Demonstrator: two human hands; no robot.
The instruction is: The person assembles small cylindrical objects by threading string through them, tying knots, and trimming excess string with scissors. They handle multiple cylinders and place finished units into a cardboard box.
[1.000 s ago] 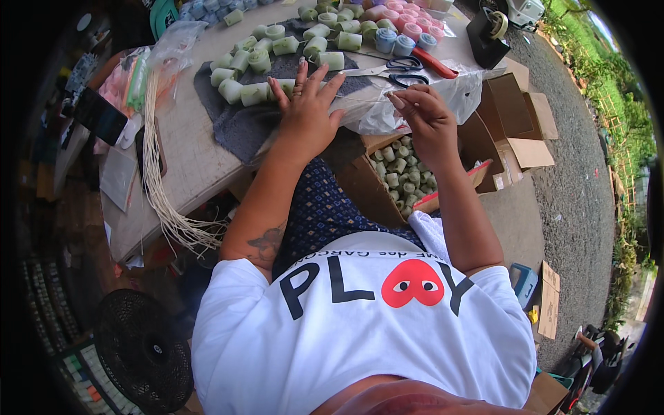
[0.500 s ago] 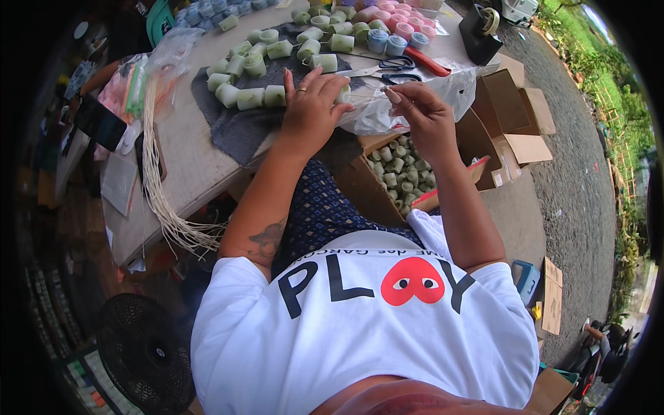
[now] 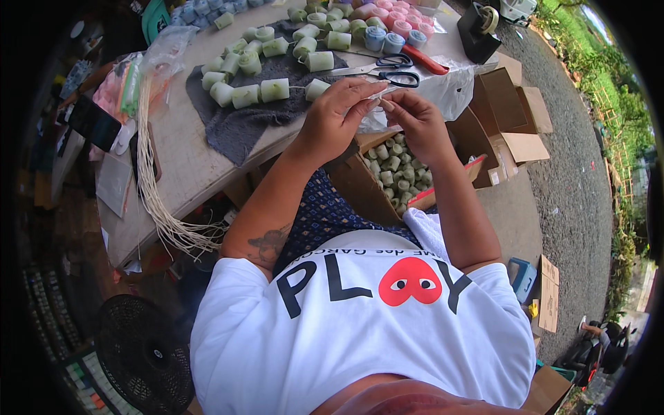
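— Where the two hands meet above the table edge, what do they hold?

— A clear plastic bag [image 3: 443, 93]. The left hand [image 3: 339, 114] and right hand [image 3: 415, 121] are close together, fingertips nearly touching, both pinched on the bag's near corner. The rest of the bag lies crumpled on the table [image 3: 187, 166], to the right of the hands.

— Is anything inside the bag?

— I cannot tell; the film is too glossy.

— What lies just past the hands?

— Scissors [image 3: 384, 69] with dark handles, just beyond the left hand's fingers, and a red cutter [image 3: 425, 60] beside them. Further left, pale green rolls [image 3: 273, 90] stand in loose rows on a grey cloth [image 3: 238, 128]. One roll sits just beside the left hand's knuckles.

— And at the far end?

— Blue rolls [image 3: 384, 40] and pink rolls [image 3: 398, 17], near the table's far edge. A black tape dispenser [image 3: 481, 31] stands at the right corner.

— Below the hands?

— An open box [image 3: 394, 169] with more green rolls in it, wedged between the table and the person's lap. Another open box [image 3: 515, 117] stands to its right, on the paving.

— Anything on the left?

— A bundle of pale cord [image 3: 149, 173] hangs over the table's near edge, its ends loose. A black fan [image 3: 145, 356] stands low at the left.
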